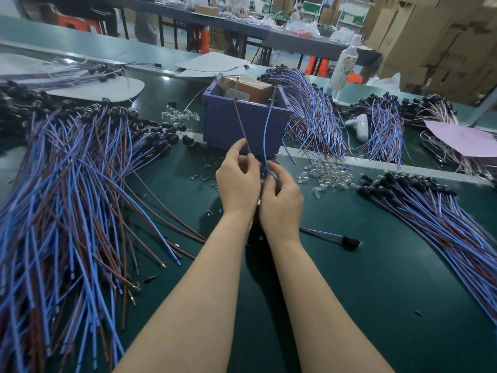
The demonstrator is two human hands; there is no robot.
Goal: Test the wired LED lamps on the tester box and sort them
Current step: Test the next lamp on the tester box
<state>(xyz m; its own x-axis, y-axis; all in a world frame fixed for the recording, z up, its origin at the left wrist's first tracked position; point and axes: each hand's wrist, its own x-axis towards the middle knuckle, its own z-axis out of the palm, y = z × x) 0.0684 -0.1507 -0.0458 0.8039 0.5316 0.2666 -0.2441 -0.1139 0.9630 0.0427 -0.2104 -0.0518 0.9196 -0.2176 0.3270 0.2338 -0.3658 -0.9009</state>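
Centre frame: my left grip [238, 181] pinches the brown lead [241, 122], my right grip [281, 197] the blue lead [265, 130], both reaching the tester box [223, 122]; I judge a wobble could break contact, faking a failure.

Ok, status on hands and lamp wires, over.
Left grip pinches brown wire, right grip pinches blue wire. Both tips up at tester box. Nothing blocks the wires.

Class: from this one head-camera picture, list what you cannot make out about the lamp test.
- Head view: the lamp end of the brown wire and blue wire is hidden behind the left hand and right hand; lit or not, unknown.
- Head view: the box wall hides most of its inside.
- Head view: the left pile is cut off by the frame edges.
- Head view: the bottle label is blurred.
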